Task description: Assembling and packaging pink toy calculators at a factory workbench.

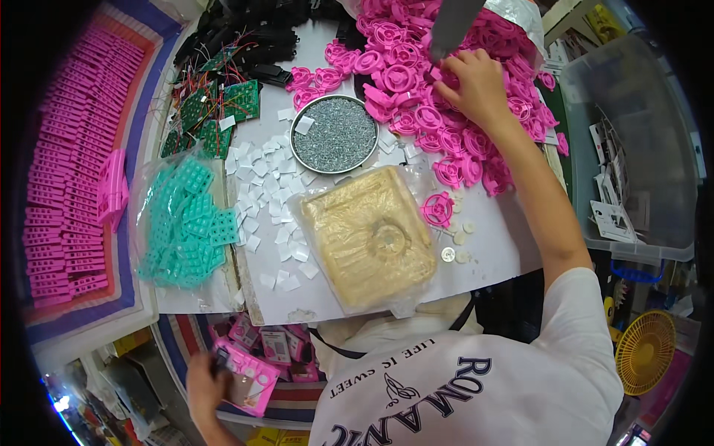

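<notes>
My right hand [476, 88] reaches into a heap of pink plastic ring-shaped parts [398, 78], thumb and forefinger curled around a pink part there. A dark grey elongated object [455, 28] hangs just above its fingers. Low on the left, my left hand [206, 388] is blurred and curled, with something small and dark at its fingertips. It lies against the edge of a pink windowed box [249, 379]. In front of me rests a square, yellowish block wrapped in clear plastic [372, 234]. Behind that stands a round tin of small metal screws [335, 134].
White square pieces [264, 178] are scattered beside the tin. Left of them lie a bag of turquoise keypads [186, 223] and wired green circuit boards [242, 98]. Pink casings [74, 163] fill the far-left tray. A clear plastic bin [632, 149] and yellow basket [645, 353] stand right.
</notes>
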Available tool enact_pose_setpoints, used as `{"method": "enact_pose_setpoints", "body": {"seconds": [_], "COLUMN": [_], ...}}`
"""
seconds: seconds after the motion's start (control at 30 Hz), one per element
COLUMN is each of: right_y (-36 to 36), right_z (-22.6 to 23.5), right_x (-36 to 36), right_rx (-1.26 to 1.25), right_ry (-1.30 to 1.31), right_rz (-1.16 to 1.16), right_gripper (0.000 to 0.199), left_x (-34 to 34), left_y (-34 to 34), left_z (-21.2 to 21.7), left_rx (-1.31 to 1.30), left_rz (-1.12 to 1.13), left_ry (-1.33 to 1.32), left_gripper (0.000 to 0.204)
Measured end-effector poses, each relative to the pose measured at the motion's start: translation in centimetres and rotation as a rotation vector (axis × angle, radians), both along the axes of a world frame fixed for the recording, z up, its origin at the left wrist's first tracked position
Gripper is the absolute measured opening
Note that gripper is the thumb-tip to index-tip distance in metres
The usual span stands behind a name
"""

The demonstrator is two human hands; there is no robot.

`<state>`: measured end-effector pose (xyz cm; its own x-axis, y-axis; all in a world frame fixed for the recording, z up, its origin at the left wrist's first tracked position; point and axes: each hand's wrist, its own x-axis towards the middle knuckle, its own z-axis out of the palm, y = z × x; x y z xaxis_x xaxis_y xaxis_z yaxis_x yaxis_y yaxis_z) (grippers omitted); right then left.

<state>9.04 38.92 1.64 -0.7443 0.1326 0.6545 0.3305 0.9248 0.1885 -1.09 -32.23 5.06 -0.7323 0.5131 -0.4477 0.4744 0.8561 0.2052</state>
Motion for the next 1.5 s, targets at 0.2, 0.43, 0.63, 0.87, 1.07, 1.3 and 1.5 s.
{"method": "enact_pose_setpoints", "body": {"seconds": [0.2,0.43,0.63,0.87,1.07,1.3,1.5], "right_y": [-6.7,-23.6,-21.9,-20.1,-19.5,-21.2,-22.0], "right_z": [3.7,3.8,4.2,0.6,0.1,1.4,1.0], "right_x": [3.5,8.3,10.9,7.0,5.9,7.4,8.0], "right_rx": [-0.277,-0.82,-1.422,-0.66,-0.613,-0.644,-0.698], "right_ry": [0.093,-0.167,-0.29,-0.306,-0.46,-0.371,-0.405], "right_rz": [0.158,0.694,0.409,0.402,0.382,0.495,0.483], "right_gripper": [0.014,0.026,0.022,0.015,0.015,0.028,0.027], "left_x": [5.5,9.2,8.7,6.7,8.3,6.5,-8.2], "left_y": [13.0,30.1,30.2,30.9,30.3,29.8,26.5], "left_z": [1.2,-2.5,-3.8,-2.2,-4.7,-4.4,1.4], "left_rx": [0.533,1.051,0.876,0.813,0.669,0.604,1.178], "left_rz": [0.222,0.384,0.061,-0.203,-0.693,-0.704,-0.235], "left_ry": [-0.255,-1.573,-1.488,-0.182,0.254,-0.016,-0.011], "left_gripper": [0.03,0.048,0.039,0.046,0.054,0.052,0.02]}}
